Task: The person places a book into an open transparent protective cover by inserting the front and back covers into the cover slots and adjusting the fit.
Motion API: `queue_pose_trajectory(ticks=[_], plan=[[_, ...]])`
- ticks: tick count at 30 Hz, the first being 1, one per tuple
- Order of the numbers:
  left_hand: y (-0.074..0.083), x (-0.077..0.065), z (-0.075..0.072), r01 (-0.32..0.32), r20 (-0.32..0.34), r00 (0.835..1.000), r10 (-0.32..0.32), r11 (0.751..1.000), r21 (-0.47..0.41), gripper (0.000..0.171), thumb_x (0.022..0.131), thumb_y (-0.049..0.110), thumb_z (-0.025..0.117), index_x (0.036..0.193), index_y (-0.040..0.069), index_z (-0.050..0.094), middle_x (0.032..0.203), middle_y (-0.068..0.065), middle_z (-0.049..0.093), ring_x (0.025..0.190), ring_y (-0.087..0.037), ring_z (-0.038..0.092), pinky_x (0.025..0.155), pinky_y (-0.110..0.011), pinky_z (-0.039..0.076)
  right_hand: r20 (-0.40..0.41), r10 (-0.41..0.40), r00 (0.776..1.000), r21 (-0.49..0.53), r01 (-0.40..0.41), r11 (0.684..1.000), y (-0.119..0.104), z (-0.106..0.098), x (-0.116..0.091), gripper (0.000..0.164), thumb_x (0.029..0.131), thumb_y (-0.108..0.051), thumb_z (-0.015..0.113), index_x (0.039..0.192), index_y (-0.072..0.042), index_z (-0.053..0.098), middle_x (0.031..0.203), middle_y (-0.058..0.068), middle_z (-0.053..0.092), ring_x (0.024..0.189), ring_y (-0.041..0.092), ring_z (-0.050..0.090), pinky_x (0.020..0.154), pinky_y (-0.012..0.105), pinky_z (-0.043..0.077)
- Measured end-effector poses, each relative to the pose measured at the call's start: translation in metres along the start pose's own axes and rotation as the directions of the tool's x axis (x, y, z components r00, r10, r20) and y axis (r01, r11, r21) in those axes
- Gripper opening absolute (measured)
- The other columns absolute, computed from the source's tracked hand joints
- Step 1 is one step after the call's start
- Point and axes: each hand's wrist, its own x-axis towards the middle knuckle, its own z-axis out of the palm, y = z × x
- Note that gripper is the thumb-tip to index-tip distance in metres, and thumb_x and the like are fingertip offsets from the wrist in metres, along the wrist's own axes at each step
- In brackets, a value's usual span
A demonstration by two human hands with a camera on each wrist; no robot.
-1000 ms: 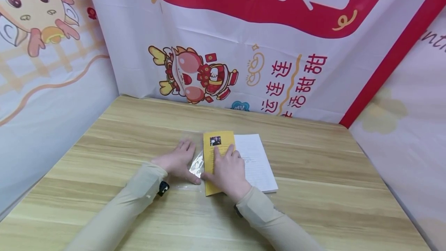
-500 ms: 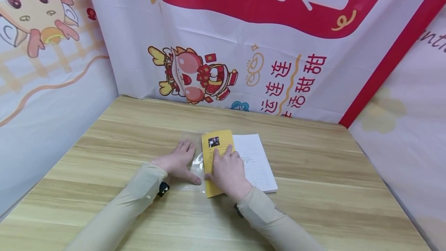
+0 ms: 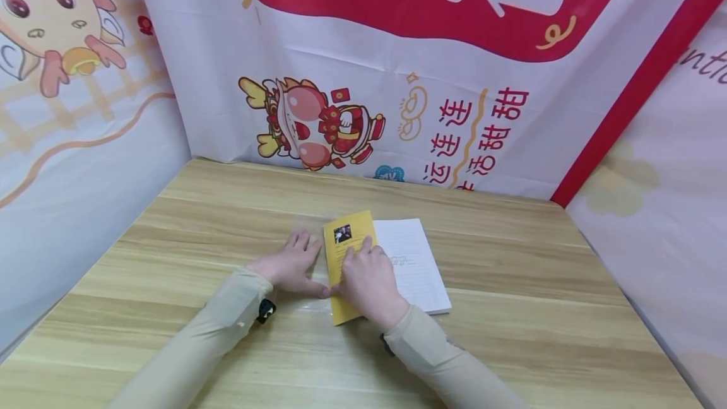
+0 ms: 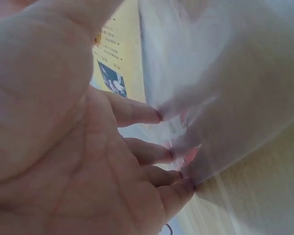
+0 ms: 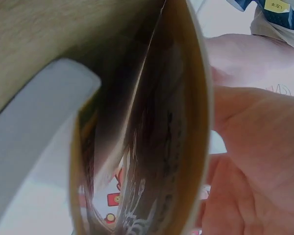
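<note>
A book lies with its white printed page [image 3: 419, 270] facing up. Its yellow cover flap [image 3: 335, 265], bearing a small photo [image 3: 342, 233], is folded leftward over part of the page. My right hand [image 3: 370, 279] presses on this flap with extended fingers, the thumb at its left edge. In the right wrist view the flap [image 5: 198, 122] bows up, with clear film inside the fold. My left hand [image 3: 288, 265] rests spread on a clear plastic sheet [image 3: 315, 306] left of the book. The left wrist view shows the fingertips touching that glossy sheet [image 4: 255, 98].
The wood-grain table [image 3: 511, 346] extends around the book. A printed white and red cloth [image 3: 352, 30] hangs behind its far edge, and further printed cloths stand at the left [image 3: 113, 125] and right [image 3: 670, 257].
The flap has shifted slightly left and tilted, its upper edge leaning toward my left hand. My right hand has moved a little left with it. The left hand stays nearly in place.
</note>
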Motion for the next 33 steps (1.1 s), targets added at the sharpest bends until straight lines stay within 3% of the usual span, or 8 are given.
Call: queue_pose_trajectory(ticks=[4,10,15,18,21,29,33], plan=[[-0.001,0.000,0.000,-0.014,-0.020,1.000,0.015,1.000,0.017,0.112,0.074,0.074,0.058,0.149,-0.001,0.021,0.152,-0.029,0.004,0.138,-0.046,0.000,0.108,-0.056,0.009,-0.050,-0.034,0.998,-0.033,0.032,0.999,0.000,-0.001,-0.001,0.086,0.074,-0.077,0.056,0.105,0.002,0.069,0.112,0.028,0.060,0.073,0.031,0.063,0.053,0.031,0.050],[-0.001,0.001,-0.001,-0.016,-0.023,1.000,0.016,1.000,0.014,0.107,0.077,0.068,0.062,0.149,-0.001,0.022,0.152,-0.029,0.005,0.139,-0.045,0.001,0.108,-0.055,0.009,-0.034,-0.069,0.997,-0.033,0.068,0.997,-0.001,-0.002,-0.003,0.083,0.079,-0.071,0.057,0.105,0.007,0.067,0.112,0.029,0.060,0.075,0.032,0.061,0.055,0.032,0.052],[-0.002,0.000,-0.002,-0.010,-0.013,1.000,0.010,1.000,-0.006,0.105,0.078,0.065,0.063,0.150,0.001,0.021,0.152,-0.028,0.002,0.139,-0.044,0.000,0.108,-0.055,0.008,0.095,-0.123,0.988,0.035,0.121,0.992,0.005,-0.010,-0.006,0.097,0.073,-0.075,0.058,0.121,0.009,0.058,0.123,0.031,0.053,0.090,0.033,0.058,0.064,0.033,0.052],[-0.003,-0.002,-0.002,-0.002,-0.008,1.000,0.002,1.000,-0.015,0.105,0.078,0.065,0.063,0.150,0.002,0.021,0.153,-0.027,0.001,0.139,-0.043,-0.001,0.108,-0.055,0.008,0.213,-0.160,0.964,0.125,0.136,0.983,0.011,-0.018,-0.008,0.113,0.063,-0.081,0.061,0.133,0.006,0.049,0.135,0.030,0.043,0.101,0.033,0.052,0.069,0.036,0.051],[-0.004,-0.002,-0.002,-0.002,-0.005,1.000,0.002,1.000,-0.024,0.105,0.078,0.064,0.064,0.150,0.002,0.021,0.153,-0.027,0.001,0.139,-0.044,-0.001,0.108,-0.056,0.008,0.282,-0.188,0.941,0.181,0.140,0.973,0.017,-0.023,-0.010,0.120,0.056,-0.082,0.065,0.139,0.003,0.043,0.143,0.028,0.035,0.110,0.034,0.048,0.077,0.038,0.049],[-0.004,-0.002,-0.004,-0.004,-0.004,1.000,0.003,1.000,-0.029,0.106,0.077,0.064,0.064,0.150,0.002,0.020,0.152,-0.028,0.002,0.138,-0.045,-0.001,0.107,-0.057,0.009,0.318,-0.185,0.930,0.245,0.108,0.963,0.017,-0.025,-0.011,0.117,0.061,-0.075,0.069,0.141,0.006,0.038,0.146,0.031,0.025,0.131,0.048,0.030,0.098,0.050,0.037],[-0.005,-0.001,-0.004,0.005,0.003,1.000,-0.005,0.999,-0.031,0.106,0.077,0.065,0.064,0.151,0.003,0.020,0.153,-0.027,0.001,0.139,-0.045,0.000,0.107,-0.058,0.009,0.328,-0.189,0.926,0.238,0.112,0.965,0.016,-0.024,-0.011,0.118,0.062,-0.074,0.069,0.141,0.006,0.037,0.146,0.033,0.022,0.134,0.049,0.022,0.101,0.051,0.033]])
